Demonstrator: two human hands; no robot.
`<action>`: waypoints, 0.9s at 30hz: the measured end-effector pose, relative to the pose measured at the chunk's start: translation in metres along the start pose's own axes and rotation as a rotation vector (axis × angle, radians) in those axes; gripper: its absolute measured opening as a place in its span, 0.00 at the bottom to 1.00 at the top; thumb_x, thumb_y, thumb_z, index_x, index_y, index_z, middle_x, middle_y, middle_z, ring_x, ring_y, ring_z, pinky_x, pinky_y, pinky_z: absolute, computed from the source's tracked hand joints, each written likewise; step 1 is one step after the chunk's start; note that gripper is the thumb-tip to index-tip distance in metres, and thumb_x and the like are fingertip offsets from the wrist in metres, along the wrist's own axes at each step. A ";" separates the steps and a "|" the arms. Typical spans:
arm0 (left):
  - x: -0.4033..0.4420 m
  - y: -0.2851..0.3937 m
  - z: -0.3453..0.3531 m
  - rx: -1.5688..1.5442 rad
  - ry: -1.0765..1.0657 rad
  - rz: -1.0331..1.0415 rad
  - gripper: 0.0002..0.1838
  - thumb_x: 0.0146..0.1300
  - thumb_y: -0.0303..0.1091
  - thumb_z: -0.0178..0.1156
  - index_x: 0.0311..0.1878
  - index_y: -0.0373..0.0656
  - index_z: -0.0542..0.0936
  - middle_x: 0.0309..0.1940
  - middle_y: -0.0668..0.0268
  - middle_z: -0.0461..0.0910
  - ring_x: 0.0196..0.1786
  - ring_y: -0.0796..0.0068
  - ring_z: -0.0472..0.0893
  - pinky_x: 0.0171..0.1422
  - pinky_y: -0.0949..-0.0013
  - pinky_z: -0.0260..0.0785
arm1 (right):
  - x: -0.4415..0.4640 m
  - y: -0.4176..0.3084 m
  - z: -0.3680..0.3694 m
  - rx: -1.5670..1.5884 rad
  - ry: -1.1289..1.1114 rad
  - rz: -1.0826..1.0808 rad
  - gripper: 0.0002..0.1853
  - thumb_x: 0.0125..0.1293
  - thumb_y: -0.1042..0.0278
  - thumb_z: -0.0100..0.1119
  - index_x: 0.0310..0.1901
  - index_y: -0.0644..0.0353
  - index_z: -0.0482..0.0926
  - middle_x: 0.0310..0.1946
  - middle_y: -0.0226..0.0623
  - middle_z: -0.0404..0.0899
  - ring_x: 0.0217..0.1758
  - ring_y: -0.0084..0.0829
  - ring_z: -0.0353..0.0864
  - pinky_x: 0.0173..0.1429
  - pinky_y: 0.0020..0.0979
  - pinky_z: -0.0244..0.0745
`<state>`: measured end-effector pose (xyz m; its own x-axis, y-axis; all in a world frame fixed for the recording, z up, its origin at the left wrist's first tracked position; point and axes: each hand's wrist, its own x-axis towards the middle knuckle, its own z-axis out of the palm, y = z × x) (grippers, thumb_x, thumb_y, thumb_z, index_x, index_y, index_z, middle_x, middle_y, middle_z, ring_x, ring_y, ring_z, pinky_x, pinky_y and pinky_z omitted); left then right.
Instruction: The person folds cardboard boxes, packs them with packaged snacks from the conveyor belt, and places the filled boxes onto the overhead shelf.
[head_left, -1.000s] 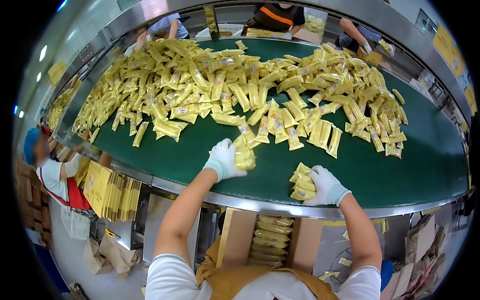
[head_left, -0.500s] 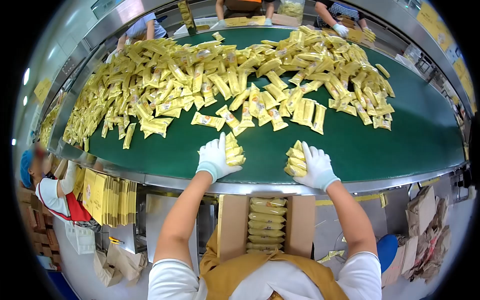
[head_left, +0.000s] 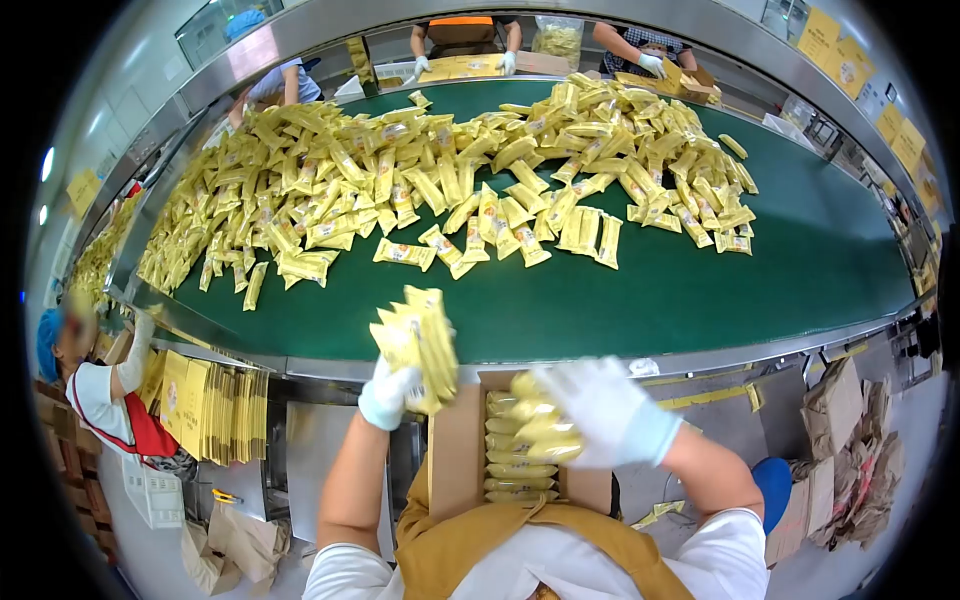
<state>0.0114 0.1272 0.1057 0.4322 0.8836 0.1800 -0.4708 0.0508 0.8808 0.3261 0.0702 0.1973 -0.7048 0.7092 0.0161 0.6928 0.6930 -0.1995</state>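
Observation:
Both hands wear white gloves. My left hand (head_left: 388, 393) is closed around several yellow snack packets (head_left: 425, 345), held upright in a bunch over the near edge of the green conveyor belt (head_left: 640, 310). Over the open cardboard box (head_left: 455, 455) in front of my body, my right hand (head_left: 612, 412), smeared by motion, grips another bunch of yellow packets (head_left: 540, 425). Inside the box lies a row of packets (head_left: 520, 482), partly covered by what my right hand holds. I cannot tell whether that bunch touches the row.
A large heap of yellow packets (head_left: 330, 170) covers the belt's far and left parts. Co-workers' gloved hands (head_left: 508, 62) are across the belt. At left, a person in a red apron (head_left: 150, 425) is beside stacked flat cartons (head_left: 210, 405). Brown paper (head_left: 850, 450) lies at right.
Both hands have lifted their bunches of packets off the belt. The left bunch is now raised and upright; the right has moved inward and down over the box. The view has shifted slightly.

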 end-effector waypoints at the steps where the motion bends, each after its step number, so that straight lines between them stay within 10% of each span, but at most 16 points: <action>1: 0.000 0.006 0.023 -0.082 -0.047 -0.055 0.45 0.64 0.47 0.69 0.77 0.40 0.58 0.63 0.57 0.74 0.62 0.65 0.77 0.68 0.61 0.72 | 0.006 -0.020 0.006 -0.135 -0.164 -0.026 0.51 0.53 0.42 0.71 0.71 0.66 0.63 0.47 0.43 0.75 0.49 0.40 0.78 0.49 0.43 0.68; 4: -0.001 -0.002 0.058 0.198 -0.272 -0.090 0.57 0.55 0.48 0.77 0.80 0.37 0.52 0.66 0.58 0.72 0.66 0.66 0.74 0.73 0.61 0.67 | 0.026 -0.060 0.063 -0.218 -0.524 -0.070 0.38 0.59 0.55 0.67 0.69 0.62 0.68 0.48 0.42 0.77 0.54 0.41 0.78 0.53 0.44 0.71; 9: 0.000 -0.019 0.099 1.175 -0.394 0.122 0.64 0.45 0.53 0.79 0.78 0.31 0.53 0.63 0.49 0.70 0.65 0.53 0.73 0.73 0.54 0.63 | 0.002 -0.054 0.211 0.269 -0.121 -0.026 0.29 0.66 0.61 0.59 0.67 0.60 0.71 0.61 0.48 0.76 0.63 0.47 0.77 0.68 0.45 0.69; 17: -0.019 -0.092 0.083 1.926 -0.375 0.407 0.48 0.49 0.46 0.71 0.72 0.34 0.66 0.54 0.51 0.74 0.60 0.52 0.74 0.66 0.48 0.62 | -0.006 -0.063 0.152 0.259 -0.616 -0.002 0.34 0.67 0.53 0.61 0.69 0.65 0.68 0.61 0.51 0.78 0.60 0.51 0.81 0.62 0.47 0.75; 27: 0.027 -0.088 0.090 1.708 -1.056 -0.487 0.56 0.55 0.48 0.71 0.80 0.34 0.52 0.73 0.40 0.62 0.73 0.45 0.66 0.78 0.53 0.55 | 0.013 -0.052 0.142 -0.033 -0.813 -0.171 0.40 0.68 0.35 0.55 0.74 0.53 0.66 0.56 0.44 0.83 0.53 0.44 0.86 0.52 0.43 0.79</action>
<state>0.1337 0.1042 0.0727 0.7457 0.3532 -0.5651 0.5588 -0.7933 0.2417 0.2594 0.0249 0.0689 -0.6826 0.2883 -0.6716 0.5614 0.7951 -0.2293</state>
